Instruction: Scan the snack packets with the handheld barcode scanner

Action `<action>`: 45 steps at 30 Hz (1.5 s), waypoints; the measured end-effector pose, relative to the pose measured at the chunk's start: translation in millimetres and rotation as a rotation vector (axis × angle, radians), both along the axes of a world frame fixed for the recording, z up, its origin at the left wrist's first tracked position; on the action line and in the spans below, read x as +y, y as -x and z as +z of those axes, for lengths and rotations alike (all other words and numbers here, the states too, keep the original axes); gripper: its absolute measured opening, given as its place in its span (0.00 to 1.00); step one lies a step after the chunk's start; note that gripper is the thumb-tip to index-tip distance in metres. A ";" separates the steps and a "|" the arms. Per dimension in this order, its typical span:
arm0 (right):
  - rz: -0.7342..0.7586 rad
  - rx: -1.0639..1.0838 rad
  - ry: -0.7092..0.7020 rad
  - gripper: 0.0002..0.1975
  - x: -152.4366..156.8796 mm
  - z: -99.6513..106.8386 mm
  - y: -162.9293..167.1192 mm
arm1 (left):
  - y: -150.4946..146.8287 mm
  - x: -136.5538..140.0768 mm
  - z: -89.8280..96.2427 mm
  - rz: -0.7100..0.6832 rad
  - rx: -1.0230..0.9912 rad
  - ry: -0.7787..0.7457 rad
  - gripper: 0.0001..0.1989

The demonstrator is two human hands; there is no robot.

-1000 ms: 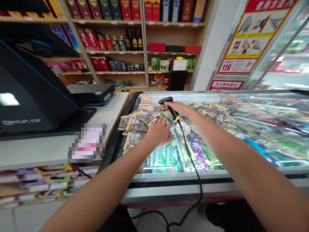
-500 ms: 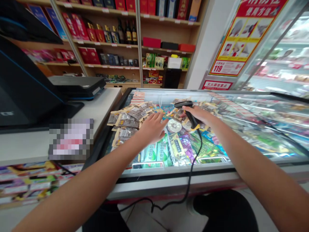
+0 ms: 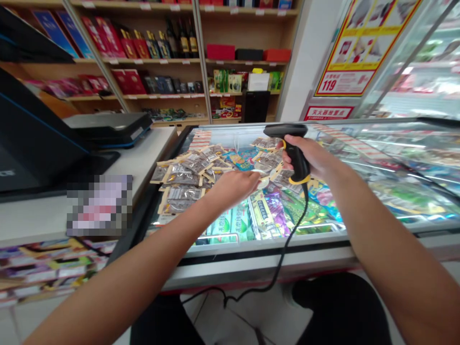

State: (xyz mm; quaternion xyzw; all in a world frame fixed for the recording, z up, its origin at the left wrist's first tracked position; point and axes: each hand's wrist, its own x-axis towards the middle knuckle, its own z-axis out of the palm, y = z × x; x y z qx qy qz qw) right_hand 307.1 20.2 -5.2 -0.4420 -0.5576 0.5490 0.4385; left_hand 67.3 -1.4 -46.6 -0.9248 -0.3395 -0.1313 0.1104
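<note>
My right hand (image 3: 311, 155) is wrapped round the grip of a black and yellow barcode scanner (image 3: 298, 160), held up above the glass-topped freezer (image 3: 247, 129). Its cord hangs down in front. My left hand (image 3: 235, 187) is closed, thumb and fingers pinching the cream edge of a small clear snack packet (image 3: 282, 176) with dark contents, below the scanner. More of these packets (image 3: 183, 175) lie in a pile on the glass to the left of that hand. Another packet (image 3: 268, 143) rests behind the scanner.
On the counter at left stand a black checkout terminal (image 3: 39, 139) and a flat scale (image 3: 108, 127). Coloured ice-cream packages (image 3: 264, 213) show through the freezer glass. Shelves (image 3: 158, 60) with bottles and boxes line the back. The scanner cord (image 3: 276, 273) loops below the freezer's front edge.
My left hand has gone from spread fingers to a pinch on a packet, moving slightly right. My right hand has raised the scanner and brought it nearer. The view has tilted a little downward.
</note>
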 end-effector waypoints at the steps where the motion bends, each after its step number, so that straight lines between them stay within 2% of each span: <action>1: 0.027 0.009 -0.007 0.17 -1.4 0.6 0.1 | 5.3 2.4 4.5 0.058 -0.097 0.014 0.17; 5: 0.143 -0.038 -0.100 0.18 -7.1 1.1 3.3 | 35.2 18.9 18.0 0.243 -0.510 0.148 0.19; 10: 0.327 -0.204 -0.175 0.20 -15.4 -3.6 13.5 | 59.0 36.0 20.1 0.449 -0.825 0.509 0.15; 12: 0.340 -0.261 -0.198 0.20 -19.1 -5.4 19.6 | 58.5 36.7 18.6 0.489 -0.959 0.651 0.14; 15: 0.358 -0.369 -0.217 0.22 -25.0 -5.0 28.4 | 53.7 33.2 16.2 0.464 -1.140 0.817 0.13; 19: 0.425 -0.429 -0.194 0.24 -30.3 -2.1 32.5 | 50.7 29.3 15.1 0.431 -1.249 0.911 0.12; 24: 0.460 -0.397 -0.205 0.24 -31.0 -2.1 29.2 | 50.2 29.7 15.1 0.446 -1.240 0.880 0.11; 28: 0.458 -0.407 -0.215 0.23 -30.6 -2.7 26.9 | 47.1 27.9 15.6 0.427 -1.239 0.922 0.11; 31: 0.392 -0.380 -0.229 0.22 -27.8 -2.3 25.1 | 49.0 28.4 19.2 0.413 -1.224 0.883 0.10; 33: 0.261 -0.339 -0.213 0.21 -23.1 -2.3 23.2 | 56.7 30.5 24.9 0.399 -1.222 0.761 0.09; 36: -0.024 -0.400 -0.158 0.20 -12.3 -3.6 18.1 | 77.7 33.9 37.6 0.415 -1.137 0.322 0.12; 37: -0.102 -0.469 -0.136 0.20 -8.2 -4.6 15.9 | 85.8 34.7 41.7 0.424 -1.039 0.142 0.14; 39: -0.207 -0.656 -0.113 0.21 -0.7 -7.7 10.7 | 99.5 36.0 47.2 0.439 -0.770 -0.079 0.18; 41: -0.258 -0.853 -0.135 0.21 5.5 -12.3 5.6 | 107.3 37.1 47.4 0.476 -0.508 -0.115 0.17; 45: -0.180 -1.081 -0.211 0.24 13.9 -23.6 -1.9 | 105.5 37.6 36.9 0.566 -0.105 0.023 0.13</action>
